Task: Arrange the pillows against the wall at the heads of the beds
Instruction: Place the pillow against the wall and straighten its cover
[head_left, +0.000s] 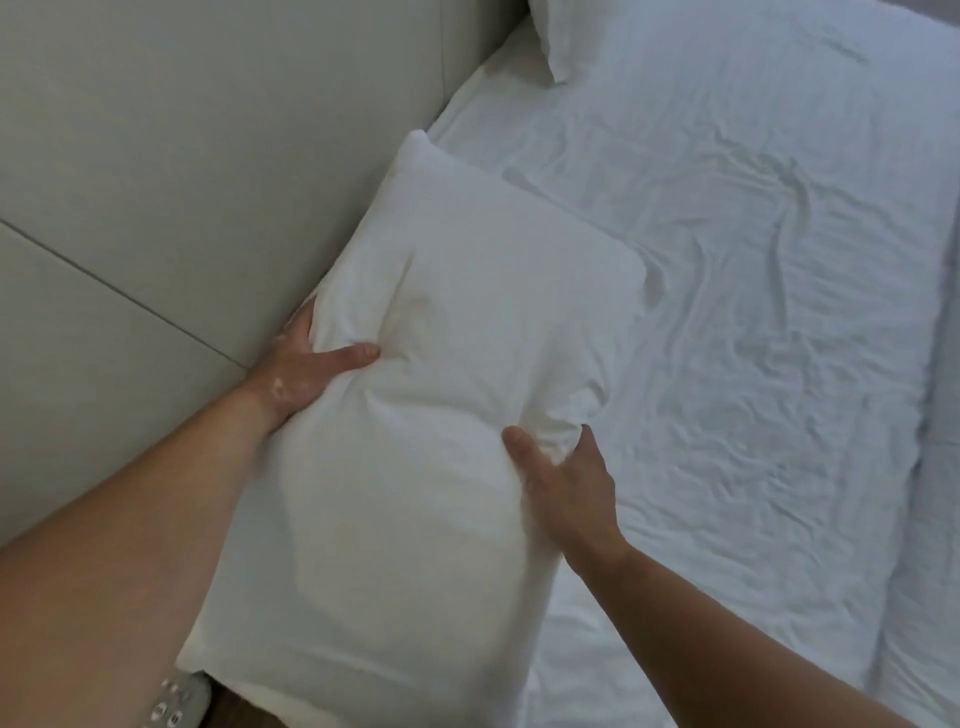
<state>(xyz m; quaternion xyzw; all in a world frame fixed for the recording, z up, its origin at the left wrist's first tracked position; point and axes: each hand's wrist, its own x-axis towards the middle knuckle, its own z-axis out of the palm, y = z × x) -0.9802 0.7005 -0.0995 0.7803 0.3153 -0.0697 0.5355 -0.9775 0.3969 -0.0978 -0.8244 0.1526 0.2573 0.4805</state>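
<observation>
Left hand (304, 371): closed on the left edge of the near pillow (441, 415), at the middle left of the frame. The thumb lies across the pillow face; the remaining fingers are hidden behind the pillow, between it and the padded wall panel (182, 156). The fabric is bunched into creases at the thumb.

Right hand (563, 486): closed on the right edge of the same pillow, just right of centre. The thumb presses the pillow face; the other fingers wrap under the edge and cannot be counted. Fabric is gathered at this grip.

Both forearms are bare and enter from the lower edge of the frame.

Pillows in view: two, both white. The near pillow occupies the centre of the frame, its long left edge against the wall panel, its upper corner pointing toward the top centre. The far pillow (569, 36) shows only one corner at the top centre, resting on the sheet (753, 260) near the wall panel, apart from the near pillow.

Sheet: one, white, heavily wrinkled, filling the right half of the frame.

Remote control (174, 706): one, pale with buttons, partly visible at the lower left edge
</observation>
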